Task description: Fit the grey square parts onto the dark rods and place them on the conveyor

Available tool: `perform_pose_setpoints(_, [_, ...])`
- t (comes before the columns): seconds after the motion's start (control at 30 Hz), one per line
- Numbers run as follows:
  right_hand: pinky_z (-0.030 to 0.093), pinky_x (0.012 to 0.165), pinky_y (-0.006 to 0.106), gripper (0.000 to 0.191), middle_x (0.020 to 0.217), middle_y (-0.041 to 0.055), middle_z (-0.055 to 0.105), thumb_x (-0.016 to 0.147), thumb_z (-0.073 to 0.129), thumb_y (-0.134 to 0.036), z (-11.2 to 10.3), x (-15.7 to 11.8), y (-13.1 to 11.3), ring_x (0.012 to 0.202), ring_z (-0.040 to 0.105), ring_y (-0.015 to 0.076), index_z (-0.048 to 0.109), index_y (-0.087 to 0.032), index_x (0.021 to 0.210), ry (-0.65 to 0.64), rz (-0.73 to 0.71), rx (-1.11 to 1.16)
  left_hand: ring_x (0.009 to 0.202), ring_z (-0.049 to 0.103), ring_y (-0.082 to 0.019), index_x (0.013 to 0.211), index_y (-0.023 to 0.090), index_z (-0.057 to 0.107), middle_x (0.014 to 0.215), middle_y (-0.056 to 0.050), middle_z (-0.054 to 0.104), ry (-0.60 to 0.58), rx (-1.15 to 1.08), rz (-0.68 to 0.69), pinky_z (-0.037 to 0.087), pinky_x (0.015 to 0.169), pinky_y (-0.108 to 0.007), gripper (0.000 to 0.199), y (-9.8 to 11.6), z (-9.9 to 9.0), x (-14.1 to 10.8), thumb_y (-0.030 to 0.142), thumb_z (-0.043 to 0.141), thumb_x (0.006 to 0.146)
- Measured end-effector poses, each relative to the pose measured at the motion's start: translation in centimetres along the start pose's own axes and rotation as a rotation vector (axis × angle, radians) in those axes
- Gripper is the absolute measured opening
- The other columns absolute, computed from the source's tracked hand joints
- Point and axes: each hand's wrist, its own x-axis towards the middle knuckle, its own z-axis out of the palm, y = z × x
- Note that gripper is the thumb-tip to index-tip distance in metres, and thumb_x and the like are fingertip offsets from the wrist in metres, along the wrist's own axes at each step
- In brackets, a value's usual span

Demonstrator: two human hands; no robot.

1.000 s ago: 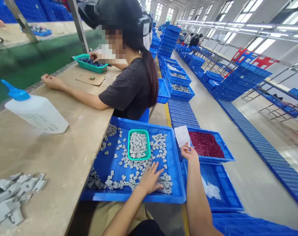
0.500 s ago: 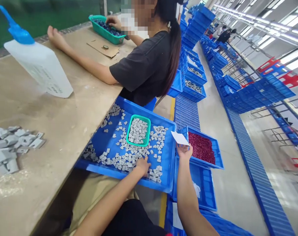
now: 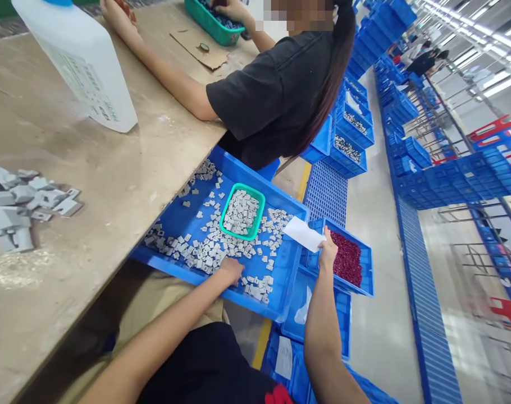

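Note:
My left hand (image 3: 231,271) is low over the near side of a large blue tray (image 3: 287,286), its fingers curled down among small grey plastic parts (image 3: 207,255). Whatever is between those fingers is hidden. Held out past the tray's right side, my right hand (image 3: 329,251) pinches a white sheet of paper (image 3: 304,233), which overhangs the tray's edge. Inside the tray stands a small green basket (image 3: 225,229) filled with the same grey parts. More of these parts lie scattered around the basket.
A blue crate holds dark red pieces (image 3: 347,261). On the workbench (image 3: 112,224) are a white bottle (image 3: 82,73) and a pile of grey parts (image 3: 26,205). A co-worker (image 3: 276,90) sits beyond the tray, one hand in a green basket (image 3: 226,35). Stacked blue crates (image 3: 343,143) line the floor.
My left hand has shifted left within the tray, its fingers more curled. The right hand has brought the paper round, flatter and further over the tray's edge. The whole view has shifted.

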Motion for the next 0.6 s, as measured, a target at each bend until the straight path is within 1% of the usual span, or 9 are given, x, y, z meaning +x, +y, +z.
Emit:
perform_pose_setpoints(0.03, [0.042,0.092,0.041,0.02,0.118,0.0084,0.061,0.072,0.059,-0.018,0.0,-0.2,-0.3,0.113,0.05,0.0248,0.067,-0.014,0.089,-0.046,0.011,0.051,0.095,0.058,-0.02,0.106,0.016,0.057,0.106,-0.008,0.06,0.009,-0.031,0.027,0.048,0.085,-0.044,0.032,-0.4,-0.6,-0.5,0.039,0.054,0.084])
perform_pose_setpoints(0.1, [0.039,0.096,0.041,0.023,0.112,0.009,0.065,0.061,0.051,-0.015,0.3,-0.8,-0.6,0.115,0.05,0.027,0.069,-0.014,0.075,-0.133,0.064,0.198,0.087,0.059,-0.019,0.103,0.016,0.058,0.098,-0.007,0.062,0.06,-0.102,0.078,0.05,0.079,-0.04,0.035,-1.1,-2.2,-1.5,0.043,0.055,0.082])
perform_pose_setpoints(0.2, [0.039,0.095,0.048,0.043,0.113,0.0084,0.064,0.052,0.039,-0.022,0.7,-1.8,-0.8,0.114,0.051,0.0282,0.069,-0.016,0.082,-0.215,0.14,0.402,0.089,0.06,-0.019,0.118,0.022,0.05,0.108,-0.007,0.061,0.251,-0.192,0.097,0.049,0.075,-0.034,0.044,-2.0,-5.4,-2.5,0.05,0.045,0.085])
perform_pose_setpoints(0.3, [0.04,0.096,0.051,0.057,0.119,0.0088,0.06,0.05,0.035,-0.027,1.1,-2.6,-0.4,0.119,0.048,0.0259,0.065,-0.017,0.098,-0.201,0.191,0.563,0.097,0.06,-0.024,0.138,0.026,0.023,0.137,-0.015,0.04,0.442,-0.231,-0.018,0.049,0.071,-0.032,0.062,-2.1,-8.4,-2.8,0.057,0.035,0.085])
perform_pose_setpoints(0.37, [0.039,0.096,0.051,0.059,0.12,0.0103,0.058,0.052,0.034,-0.029,1.4,-3.0,0.3,0.121,0.046,0.0246,0.062,-0.016,0.102,-0.158,0.213,0.627,0.096,0.061,-0.031,0.143,0.023,0.007,0.146,-0.024,0.021,0.511,-0.228,-0.126,0.05,0.065,-0.034,0.08,-1.5,-9.3,-3.0,0.058,0.043,0.081])
perform_pose_setpoints(0.43, [0.039,0.097,0.051,0.057,0.12,0.0114,0.057,0.054,0.033,-0.03,1.7,-3.5,1.1,0.121,0.046,0.0243,0.06,-0.015,0.103,-0.115,0.231,0.655,0.101,0.057,-0.037,0.143,0.02,0.0,0.148,-0.027,0.008,0.564,-0.196,-0.197,0.05,0.067,-0.039,0.084,-0.2,-8.9,-3.2,0.049,0.049,0.082])
perform_pose_setpoints(0.5, [0.039,0.097,0.05,0.053,0.12,0.0112,0.057,0.058,0.034,-0.03,2.0,-4.1,1.8,0.119,0.048,0.0242,0.06,-0.015,0.102,-0.076,0.235,0.653,0.117,0.046,-0.042,0.143,0.017,-0.002,0.149,-0.026,0.002,0.595,-0.143,-0.192,0.047,0.082,-0.047,0.077,1.5,-7.2,-3.4,0.034,0.046,0.085])
perform_pose_setpoints(0.57, [0.04,0.097,0.048,0.047,0.12,0.0098,0.057,0.065,0.035,-0.031,2.3,-4.5,2.4,0.117,0.05,0.0235,0.061,-0.016,0.101,-0.036,0.22,0.625,0.129,0.03,-0.04,0.144,0.016,0.004,0.15,-0.022,0.003,0.558,-0.086,-0.073,0.035,0.098,-0.053,0.074,3.4,-4.7,-3.2,0.024,0.047,0.084])
perform_pose_setpoints(0.6, [0.041,0.097,0.047,0.043,0.121,0.0092,0.056,0.069,0.036,-0.032,2.4,-4.7,2.6,0.115,0.051,0.023,0.061,-0.017,0.102,-0.016,0.208,0.602,0.133,0.023,-0.037,0.144,0.02,0.01,0.152,-0.018,0.005,0.507,-0.059,0.026,0.028,0.103,-0.052,0.076,4.2,-3.3,-2.9,0.023,0.054,0.081])
